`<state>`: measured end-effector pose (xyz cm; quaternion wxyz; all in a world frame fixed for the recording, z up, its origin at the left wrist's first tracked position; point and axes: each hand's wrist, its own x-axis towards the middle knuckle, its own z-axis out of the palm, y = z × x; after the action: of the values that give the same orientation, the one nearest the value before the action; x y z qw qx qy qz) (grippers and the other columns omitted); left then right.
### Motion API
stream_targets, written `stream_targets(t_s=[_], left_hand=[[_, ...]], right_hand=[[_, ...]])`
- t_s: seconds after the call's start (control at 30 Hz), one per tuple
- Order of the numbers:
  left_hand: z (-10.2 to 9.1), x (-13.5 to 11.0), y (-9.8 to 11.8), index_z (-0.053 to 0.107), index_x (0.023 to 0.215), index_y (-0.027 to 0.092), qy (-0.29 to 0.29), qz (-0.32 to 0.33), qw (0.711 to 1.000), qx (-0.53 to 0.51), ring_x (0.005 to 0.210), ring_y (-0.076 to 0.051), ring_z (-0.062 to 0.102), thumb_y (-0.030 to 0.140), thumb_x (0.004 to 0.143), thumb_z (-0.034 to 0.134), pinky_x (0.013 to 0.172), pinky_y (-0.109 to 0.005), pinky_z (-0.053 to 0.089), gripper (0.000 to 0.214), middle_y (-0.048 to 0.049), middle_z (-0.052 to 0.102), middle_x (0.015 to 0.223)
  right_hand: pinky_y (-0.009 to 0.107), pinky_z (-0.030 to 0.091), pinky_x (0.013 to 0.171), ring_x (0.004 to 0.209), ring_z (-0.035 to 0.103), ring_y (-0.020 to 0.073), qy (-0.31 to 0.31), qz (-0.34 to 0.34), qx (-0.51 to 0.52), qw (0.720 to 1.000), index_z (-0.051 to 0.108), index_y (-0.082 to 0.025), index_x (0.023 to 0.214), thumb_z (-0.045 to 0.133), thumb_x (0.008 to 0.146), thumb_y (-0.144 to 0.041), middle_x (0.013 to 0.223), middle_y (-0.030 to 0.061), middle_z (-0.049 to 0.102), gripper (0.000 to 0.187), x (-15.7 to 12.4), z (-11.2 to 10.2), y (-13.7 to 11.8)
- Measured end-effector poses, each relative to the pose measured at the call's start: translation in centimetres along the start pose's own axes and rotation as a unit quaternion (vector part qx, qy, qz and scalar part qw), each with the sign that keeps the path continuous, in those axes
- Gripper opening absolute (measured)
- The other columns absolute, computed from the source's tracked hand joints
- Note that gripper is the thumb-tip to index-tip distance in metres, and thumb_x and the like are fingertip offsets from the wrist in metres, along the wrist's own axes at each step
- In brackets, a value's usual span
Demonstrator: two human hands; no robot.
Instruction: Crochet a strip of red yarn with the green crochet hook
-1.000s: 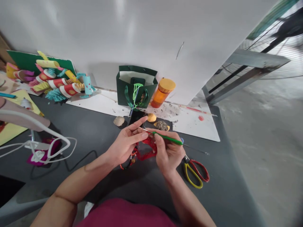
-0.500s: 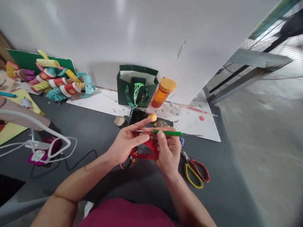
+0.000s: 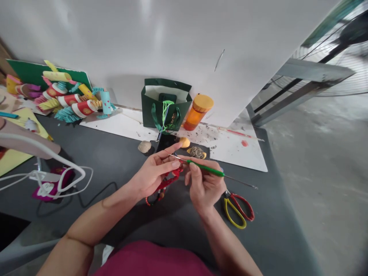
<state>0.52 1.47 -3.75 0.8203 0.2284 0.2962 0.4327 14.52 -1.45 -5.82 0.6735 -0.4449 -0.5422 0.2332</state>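
Observation:
My right hand (image 3: 207, 188) grips a crochet hook (image 3: 205, 167) by its green handle, with thin metal shafts at both ends. The left-hand shaft reaches to the fingers of my left hand (image 3: 153, 172). Between that hand's thumb and fingers is a piece of red crochet work (image 3: 171, 179), partly hidden, hanging below the palm. A thin strand appears to run by the raised index finger. Just under the left hand shows a beaded bracelet (image 3: 149, 201); whether it is worn or lies on the table I cannot tell.
Scissors (image 3: 238, 210) with red and yellow handles lie right of my right hand. Beyond the hands are a stone (image 3: 144, 146), a coiled grey piece (image 3: 197, 152), a green paper bag (image 3: 148, 111) and an orange jar (image 3: 197, 113). White cables (image 3: 82, 172) and paper crafts (image 3: 77, 103) occupy the left.
My right hand has moved slightly right and tilted the hook, its right end now lower. The red work no longer stretches to the right hand; it hangs bunched under the left.

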Motion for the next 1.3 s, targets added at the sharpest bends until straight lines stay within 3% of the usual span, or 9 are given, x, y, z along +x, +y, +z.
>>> stream_targets(t_s=[0.07,0.23,0.47,0.67,0.83,0.93,1.03,1.3], left_hand=[[-0.3,0.0,0.1,0.080,0.123,0.029,-0.006,0.005,1.000,0.019,0.081,-0.012,0.068,0.022,0.071,0.095,0.086,-0.028,0.054,0.054,0.0010,0.077,0.088],[-0.6,0.1,0.3,0.080,0.122,0.031,-0.014,0.007,0.999,0.040,0.083,-0.012,0.070,0.023,0.073,0.094,0.081,-0.026,0.053,0.052,0.0000,0.079,0.092],[-0.4,0.1,0.8,0.082,0.117,0.029,-0.043,-0.021,0.998,0.031,0.083,-0.013,0.073,0.025,0.073,0.094,0.080,-0.025,0.055,0.045,-0.0019,0.083,0.099],[-1.0,0.3,0.8,0.084,0.112,0.026,-0.096,-0.045,0.993,0.044,0.080,-0.013,0.069,0.027,0.074,0.093,0.076,-0.026,0.053,0.039,-0.0046,0.082,0.101],[-1.0,0.1,0.9,0.083,0.115,0.025,-0.155,-0.027,0.986,0.052,0.082,-0.016,0.066,0.030,0.075,0.092,0.083,-0.034,0.053,0.041,-0.0043,0.078,0.092],[-1.0,0.1,0.9,0.083,0.116,0.028,-0.163,-0.009,0.985,0.059,0.081,-0.015,0.065,0.029,0.078,0.090,0.084,-0.034,0.052,0.040,-0.0035,0.077,0.090],[-1.1,0.4,0.7,0.082,0.119,0.031,-0.148,0.000,0.987,0.063,0.080,-0.014,0.063,0.029,0.078,0.089,0.081,-0.032,0.051,0.041,-0.0036,0.078,0.093],[-0.5,0.4,0.7,0.083,0.118,0.029,-0.127,0.002,0.991,0.034,0.075,-0.011,0.063,0.025,0.075,0.092,0.078,-0.029,0.053,0.043,-0.0010,0.076,0.087]], right_hand=[[0.021,0.044,0.031,0.035,0.057,0.0077,0.012,0.021,-0.011,1.000,0.070,-0.024,0.099,0.065,0.100,-0.024,0.087,0.0023,0.083,0.005,-0.1,-0.2,-0.1],[0.020,0.046,0.032,0.042,0.067,0.0113,0.016,0.027,-0.005,1.000,0.064,-0.025,0.101,0.062,0.102,-0.028,0.087,0.0030,0.081,0.004,0.1,-0.5,-0.1],[0.020,0.047,0.033,0.052,0.075,0.0169,0.004,0.098,0.068,0.993,0.052,-0.029,0.100,0.055,0.105,-0.043,0.077,0.0009,0.080,0.015,0.9,-0.4,-1.0],[0.020,0.038,0.029,0.042,0.067,0.0151,-0.030,0.218,0.180,0.959,0.054,-0.028,0.095,0.061,0.100,-0.051,0.066,-0.0028,0.077,0.024,1.9,-0.7,-0.9],[0.019,0.035,0.028,0.036,0.056,0.0117,-0.076,0.307,0.242,0.917,0.061,-0.025,0.085,0.075,0.086,-0.061,0.059,-0.0030,0.073,0.039,2.4,-0.2,-0.8],[0.018,0.038,0.031,0.036,0.054,0.0102,-0.082,0.301,0.260,0.914,0.062,-0.025,0.086,0.077,0.085,-0.062,0.060,-0.0045,0.073,0.039,2.2,0.2,-0.5],[0.017,0.035,0.031,0.040,0.057,0.0104,-0.070,0.259,0.247,0.931,0.062,-0.027,0.090,0.074,0.089,-0.059,0.062,-0.0054,0.074,0.035,1.8,0.2,-0.3],[0.018,0.037,0.034,0.042,0.060,0.0106,-0.060,0.210,0.252,0.943,0.066,-0.027,0.094,0.075,0.093,-0.049,0.065,-0.0058,0.075,0.024,1.4,0.4,-0.4]])
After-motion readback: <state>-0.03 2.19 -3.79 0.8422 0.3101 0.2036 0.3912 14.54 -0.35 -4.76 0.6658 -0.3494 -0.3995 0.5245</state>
